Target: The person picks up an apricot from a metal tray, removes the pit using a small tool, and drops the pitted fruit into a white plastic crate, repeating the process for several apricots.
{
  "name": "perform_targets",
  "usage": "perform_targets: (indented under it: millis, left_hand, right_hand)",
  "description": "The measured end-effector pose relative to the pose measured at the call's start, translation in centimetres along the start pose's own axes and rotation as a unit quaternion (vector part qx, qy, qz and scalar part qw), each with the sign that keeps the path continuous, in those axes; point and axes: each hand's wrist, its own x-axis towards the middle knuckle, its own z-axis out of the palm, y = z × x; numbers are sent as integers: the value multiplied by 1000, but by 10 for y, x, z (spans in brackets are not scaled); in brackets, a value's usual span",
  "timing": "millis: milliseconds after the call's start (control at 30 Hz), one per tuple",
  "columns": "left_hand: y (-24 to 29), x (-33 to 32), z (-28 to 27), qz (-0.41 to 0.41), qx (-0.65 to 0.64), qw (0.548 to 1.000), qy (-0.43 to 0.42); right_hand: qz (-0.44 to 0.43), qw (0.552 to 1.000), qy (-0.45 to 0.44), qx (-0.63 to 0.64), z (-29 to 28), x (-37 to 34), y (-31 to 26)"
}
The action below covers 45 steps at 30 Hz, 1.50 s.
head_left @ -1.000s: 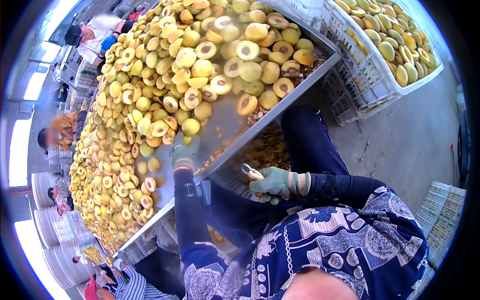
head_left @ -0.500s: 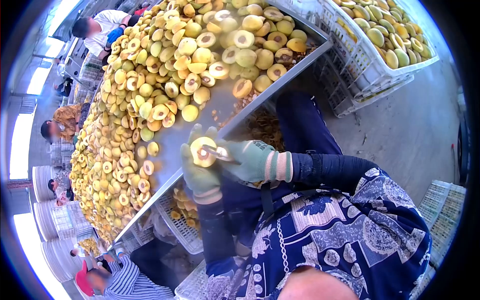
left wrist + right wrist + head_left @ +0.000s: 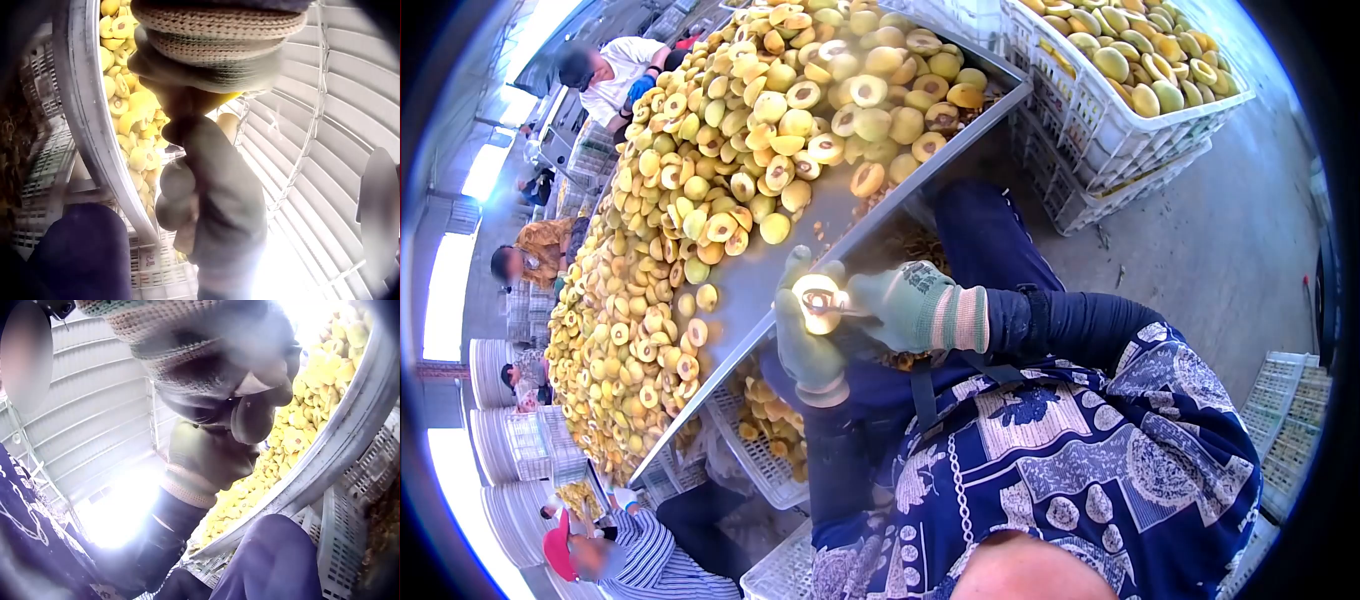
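Observation:
Gloved in green, my left hand holds a yellow peach half, cut face up, over my lap beside the metal table's edge. My right hand, also gloved, grips a pitting tool. Its metal end is at the brown centre of the cut face. The left wrist view shows just a yellow edge of the peach half under the left glove. Fingers hide most of the tool in both wrist views. A large heap of peach halves covers the table beyond my hands.
The table's metal rim runs diagonally past my hands. Stacked white crates with peach halves stand at the upper right. Another crate sits below the table edge. Other people work along the left, including one in a striped shirt.
My left hand has come back from the heap with a peach half. My right hand has moved left to meet it, bringing the tool onto the cut face, where it has since turned slightly.

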Motion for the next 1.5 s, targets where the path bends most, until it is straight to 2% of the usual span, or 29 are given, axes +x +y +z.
perform_targets:
  millis: [33, 100, 133, 167, 233, 267, 300, 367, 433, 467, 567, 633, 700, 767, 833, 900, 933, 1000, 1033, 1067, 1133, 1167, 1200, 1233, 1267, 1333, 1367, 1433, 1500]
  left_hand:
    - [2, -1, 3, 2, 0, 1000, 2]
    - [4, -3, 7, 27, 96, 995, 18]
    - [-1, -2, -6, -15, 102, 995, -2]
    - [-7, -1, -10, -16, 102, 995, -1]
    - [-14, 2, -11, 75, 245, 967, 12]
    - [-16, 2, -11, 73, 244, 967, 12]
    - [-16, 3, -8, 43, 197, 979, 10]
    - [-14, 5, -2, 11, 150, 989, 8]
    - [-11, 6, 5, -86, 88, 992, 30]
    - [-14, 8, 2, -89, 89, 992, 30]
    - [-20, 12, -6, -104, 133, 985, -20]
    - [-16, 14, -2, -203, 82, 975, -36]
    - [-21, 21, -9, -236, 98, 965, -53]
    - [-31, 29, -25, -349, 101, 929, -68]
    - [-24, 32, -13, -341, 99, 930, -90]
    - [-9, 27, 0, -360, -10, 929, -80]
    - [-11, 21, 1, -344, -53, 934, -73]
    - [-35, 7, -13, -188, 51, 981, -27]
    - [-43, 4, -18, -126, 103, 987, 1]
    - [-53, 0, -20, -128, 103, 986, 4]
    - [-66, 1, -15, -7, 92, 994, 57]
    - [-60, 3, -7, -4, 90, 994, 59]
    - [-47, 2, 7, -101, 39, 992, 71]
    - [-36, -1, 17, -199, -13, 977, 81]
    - [-23, 3, 13, -261, 21, 965, 17]
    - [-27, 8, -1, -256, 47, 966, 2]
    - [-32, 10, -7, -252, 74, 965, -16]
    - [-34, 8, 0, -218, 39, 975, 16]
    - [-32, -5, 11, -58, 31, 997, 46]
  right_hand:
    - [-10, 1000, -11, -14, 0, 0, 1]
    - [-20, 999, -21, -28, -1, 0, 3]
    - [-37, 999, -14, -19, 0, -2, 6]
    - [-54, 998, -7, -12, 0, -3, 8]
    - [-62, 998, -14, -22, 1, -3, 15]
    - [-72, 997, -24, -33, 1, -3, 17]
    - [-70, 997, -24, -31, -5, -4, 15]
    - [-3, 986, -142, -91, -23, -4, 7]
    - [8, 981, -170, -97, -22, -1, 11]
    - [18, 975, -196, -105, -21, 1, 14]
    - [5, 969, -221, -107, -21, 3, 20]
    - [4, 971, -220, -96, -25, 0, 26]
    - [3, 972, -218, -87, -29, -1, 33]
    - [-33, 954, -269, -126, -33, 0, 42]
    - [-28, 955, -266, -127, -33, 1, 47]
    - [-12, 964, -255, -73, -14, 1, 61]
    - [-12, 964, -254, -72, -5, 1, 66]
    - [-23, 971, -234, -44, 15, 2, 77]
    - [-28, 973, -226, -30, 25, 1, 81]
    - [-34, 975, -221, -16, 34, -1, 83]
    - [-45, 975, -216, -3, 25, -2, 67]
    - [12, 966, -259, -10, -4, 0, 44]
    - [73, 951, -300, -16, -19, -1, 31]
    - [74, 951, -301, -16, -18, -2, 31]
    - [87, 944, -320, -4, -17, -1, 34]
    - [96, 936, -337, 6, -11, 0, 38]
    - [99, 939, -324, 52, -8, -1, 41]
    - [106, 938, -301, 132, -6, -1, 42]
    - [118, 933, -304, 153, -1, -1, 32]
